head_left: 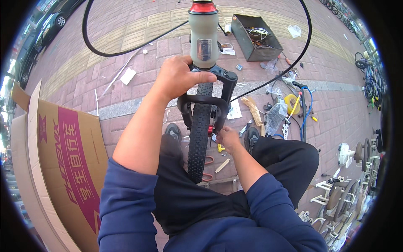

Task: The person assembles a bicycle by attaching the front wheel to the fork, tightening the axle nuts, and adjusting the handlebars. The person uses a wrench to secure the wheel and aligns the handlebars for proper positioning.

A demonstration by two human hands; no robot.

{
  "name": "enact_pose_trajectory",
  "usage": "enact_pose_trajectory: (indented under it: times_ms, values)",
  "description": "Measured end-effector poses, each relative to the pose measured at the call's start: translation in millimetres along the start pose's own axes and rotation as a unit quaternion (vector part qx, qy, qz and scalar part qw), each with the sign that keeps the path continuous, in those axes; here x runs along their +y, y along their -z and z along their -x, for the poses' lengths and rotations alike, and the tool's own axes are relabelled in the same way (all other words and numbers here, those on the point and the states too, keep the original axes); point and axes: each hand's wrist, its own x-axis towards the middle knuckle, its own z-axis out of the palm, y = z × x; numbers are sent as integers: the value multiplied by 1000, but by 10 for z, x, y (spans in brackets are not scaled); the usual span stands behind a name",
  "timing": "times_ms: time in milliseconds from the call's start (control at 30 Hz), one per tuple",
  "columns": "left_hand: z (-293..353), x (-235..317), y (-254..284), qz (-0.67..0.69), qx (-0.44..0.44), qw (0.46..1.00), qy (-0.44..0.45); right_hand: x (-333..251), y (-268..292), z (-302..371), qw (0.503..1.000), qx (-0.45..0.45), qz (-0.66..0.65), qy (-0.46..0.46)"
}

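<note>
Between my knees stands a bicycle's front wheel with a knobby black tyre (199, 140). Above it are the black suspension fork (228, 80) and a grey head tube (204, 42) with a red ring on top. My left hand (178, 77) grips the fork crown just under the head tube, its thumb lying across the front. Low on the wheel's right side, my right hand (228, 137) has its fingers closed near the hub and the lower fork leg. A small red part (210, 130) shows beside those fingertips. Whatever they pinch is hidden.
A large cardboard box (88, 138) stands at my left. Ahead on the right sits an open metal toolbox (256, 40). Wrenches, yellow tape (291, 104), a blue cable and plastic wrap litter the brick paving. Bicycle parts (340, 193) lie at the right. Black cables (308, 25) arch overhead.
</note>
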Motion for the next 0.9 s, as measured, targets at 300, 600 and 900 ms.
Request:
enact_pose_trajectory:
  times_ms: [300, 600, 900]
  values:
    - [24, -56, 11, 16, 15, 1000, -20, 30, -22, 116, 960, 13, 278, 16]
    - [-55, 80, -85, 31, 0, 999, -12, -579, 340, -169, 797, -5, 574, 186]
    - [-57, 388, -329, -83, 29, 996, -24, -2596, -251, 1654, 672, 130, 655, 320]
